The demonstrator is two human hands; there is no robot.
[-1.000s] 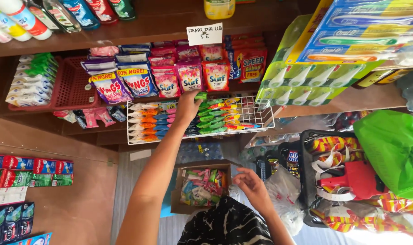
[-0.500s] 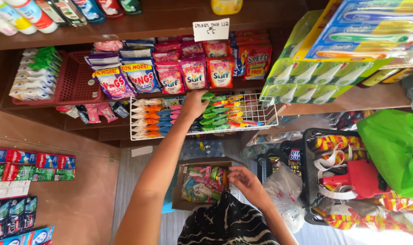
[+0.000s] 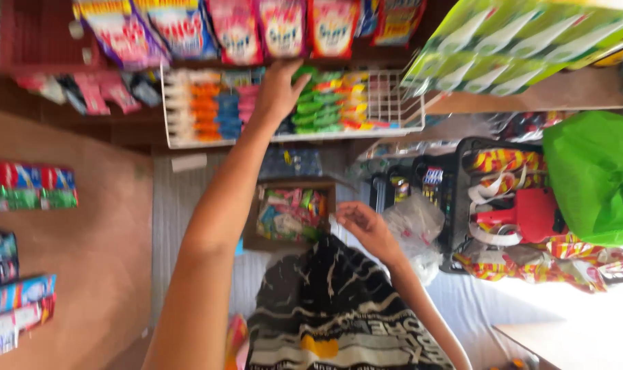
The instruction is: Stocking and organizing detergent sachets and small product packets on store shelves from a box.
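above the snack box (image 3: 291, 212), left hand (image 3: 278, 89) grips green sachets (image 3: 318, 103) in wire basket (image 3: 393, 103); right hand (image 3: 363, 226) loosely curled, empty

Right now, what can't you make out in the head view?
- Left hand: fingertips sit among the green sachets in the white wire basket; motion blur hides whether they grip one.
- Right hand: fingers curled, anything held is too small and blurred to tell.
- Hanging detergent packets: tops cut off by the upper edge.
- Cardboard box: contents blurred.
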